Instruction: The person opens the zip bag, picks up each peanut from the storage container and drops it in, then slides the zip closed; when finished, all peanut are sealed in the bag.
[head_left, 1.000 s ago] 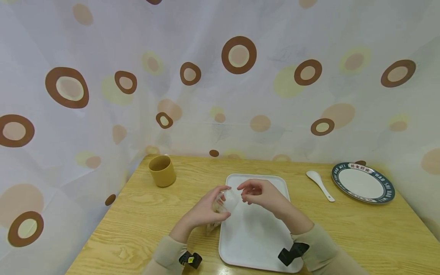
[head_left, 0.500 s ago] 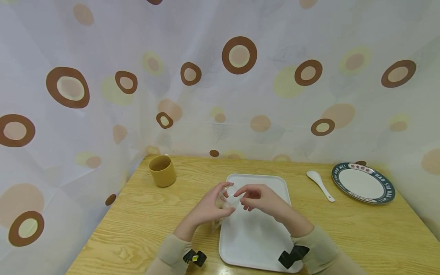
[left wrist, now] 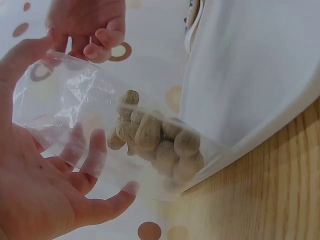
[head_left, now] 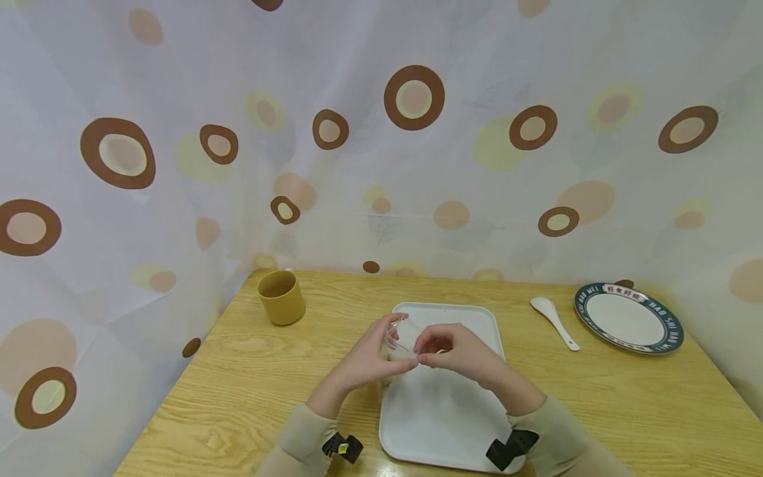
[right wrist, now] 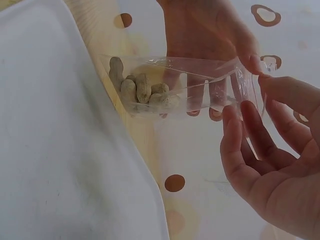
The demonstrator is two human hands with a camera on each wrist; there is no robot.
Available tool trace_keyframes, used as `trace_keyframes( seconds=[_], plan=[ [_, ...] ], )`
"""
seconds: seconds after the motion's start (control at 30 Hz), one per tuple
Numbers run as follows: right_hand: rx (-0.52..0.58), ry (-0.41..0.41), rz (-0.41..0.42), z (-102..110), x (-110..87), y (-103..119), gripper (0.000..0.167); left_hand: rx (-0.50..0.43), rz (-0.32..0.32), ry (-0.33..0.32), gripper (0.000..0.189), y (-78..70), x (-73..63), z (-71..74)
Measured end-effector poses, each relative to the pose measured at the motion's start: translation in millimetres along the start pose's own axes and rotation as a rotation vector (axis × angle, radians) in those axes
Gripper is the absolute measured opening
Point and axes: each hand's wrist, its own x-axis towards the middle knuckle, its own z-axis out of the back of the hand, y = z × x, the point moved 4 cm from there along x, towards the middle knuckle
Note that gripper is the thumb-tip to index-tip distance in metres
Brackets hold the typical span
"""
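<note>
A clear plastic bag [left wrist: 75,90] with several unshelled peanuts [left wrist: 160,140] in its bottom hangs at the left edge of the white tray [head_left: 441,424]. My left hand [head_left: 365,358] holds the bag near its mouth, thumb on one side and fingers spread along the other. From the right, my right hand [head_left: 461,348] pinches at the mouth with curled fingers. In the right wrist view, its thumb [right wrist: 287,92] meets the left thumb at the bag's top edge. Part of the bag is hidden behind the left hand in the head view.
A yellow cup [head_left: 282,298] stands at the back left of the wooden table [head_left: 214,391]. To the right of the tray lie a white spoon [head_left: 554,322] and a blue-rimmed plate [head_left: 628,318]. A patterned curtain [head_left: 465,159] closes off the back and sides.
My right hand has come down to the bag's mouth, its fingers now close to the left thumb. The left hand has moved slightly right with the bag.
</note>
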Motion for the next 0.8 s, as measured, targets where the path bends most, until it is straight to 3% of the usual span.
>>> trace_keyframes(
  seconds=[0.17,0.37,0.53,0.8],
  plan=[
    [0.02,-0.018,0.007,2,-1.6,-2,0.012,-0.036,0.025,0.019,0.077,-1.0,-2.5,-0.1],
    [0.095,-0.044,0.018,7,-4.1,-3,0.022,-0.173,0.001,0.008,0.048,1.5,-2.6,2.1],
    [0.146,-0.04,0.035,10,-5.7,-6,0.024,-0.259,-0.005,-0.051,0.051,4.2,-3.3,5.6],
    [0.231,-0.017,0.075,15,-7.3,-12,0.02,-0.275,-0.027,-0.134,0.027,6.4,0.1,9.4]
  ],
)
